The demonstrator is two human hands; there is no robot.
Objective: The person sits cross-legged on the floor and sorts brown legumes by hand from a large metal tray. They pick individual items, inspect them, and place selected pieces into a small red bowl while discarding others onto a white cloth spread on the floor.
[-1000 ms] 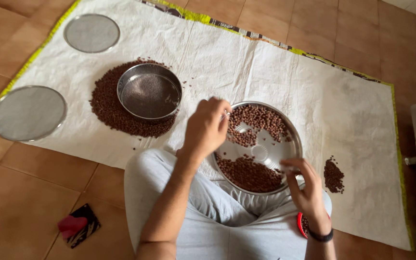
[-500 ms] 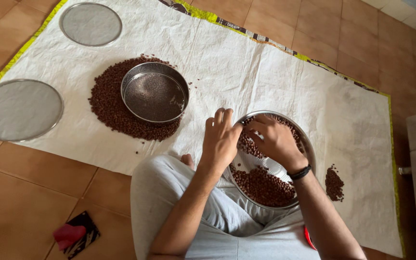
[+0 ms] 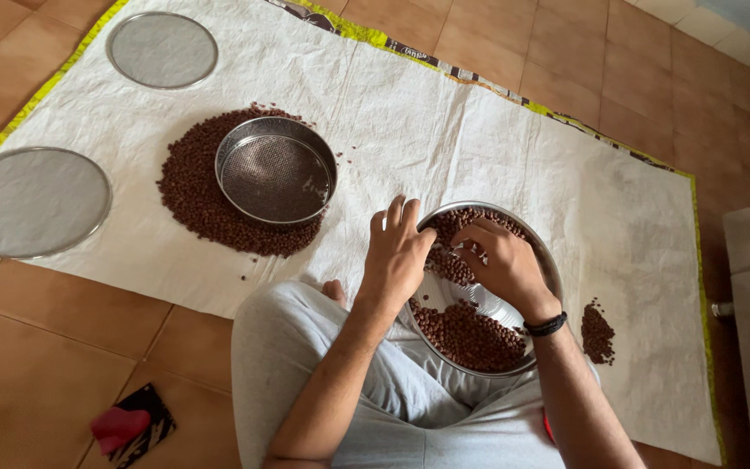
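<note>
— Spilling looks like the main risk: the steel plate (image 3: 514, 352) rests on the person's lap, tipped a little toward them, and the left hand (image 3: 399, 252) only steadies its near rim with fingers spread and flat, clamping nothing.

— And the right hand (image 3: 503, 260)?

— It is curled down among the brown seeds (image 3: 466, 334) in the plate; whether the grip has closed on any, I cannot tell. A hard sweep there could push seeds over the rim onto the white sheet (image 3: 479, 139) or the trousers.

— Anything else nearby?

— A round sieve (image 3: 276, 170) sits on a big seed heap (image 3: 188, 195) to the left, and a small seed pile (image 3: 597, 334) lies right of the plate.

— What changed from half a second ago?

— Little: the right hand has drawn slightly nearer, and the left still rests on the rim.
</note>
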